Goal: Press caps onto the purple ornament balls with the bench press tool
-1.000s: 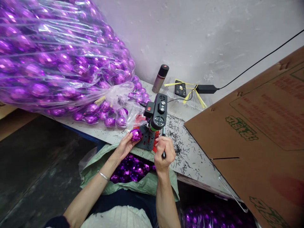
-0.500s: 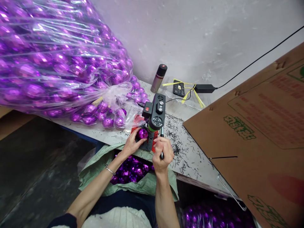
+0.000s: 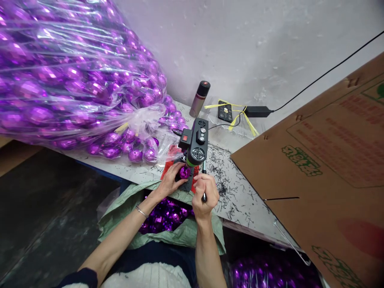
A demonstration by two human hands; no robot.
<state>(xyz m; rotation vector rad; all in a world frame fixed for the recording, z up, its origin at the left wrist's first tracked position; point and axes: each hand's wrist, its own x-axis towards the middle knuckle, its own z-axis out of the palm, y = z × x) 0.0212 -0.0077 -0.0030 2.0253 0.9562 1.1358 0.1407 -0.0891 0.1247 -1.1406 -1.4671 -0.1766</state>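
Note:
My left hand (image 3: 171, 180) holds a shiny purple faceted ball (image 3: 185, 173) on the black base plate under the head of a small black bench machine (image 3: 196, 143). My right hand (image 3: 204, 194) is closed around the machine's upright lever handle (image 3: 204, 182), just right of the ball. The machine has a red switch and round buttons on top. A green woven sack (image 3: 126, 212) at the table's front edge, below my hands, holds several more purple balls (image 3: 165, 216).
A huge clear plastic bag of purple balls (image 3: 69, 80) fills the left of the table (image 3: 135, 172). A spray can (image 3: 199, 99), a power adapter (image 3: 259, 111) with cable and yellow ties lie at the back. A large cardboard sheet (image 3: 324, 168) leans at right. Dark shavings (image 3: 231, 184) litter the table.
My left hand has carried the purple ball rightward from the machine's left side to under its head. My right hand has stayed on the lever handle.

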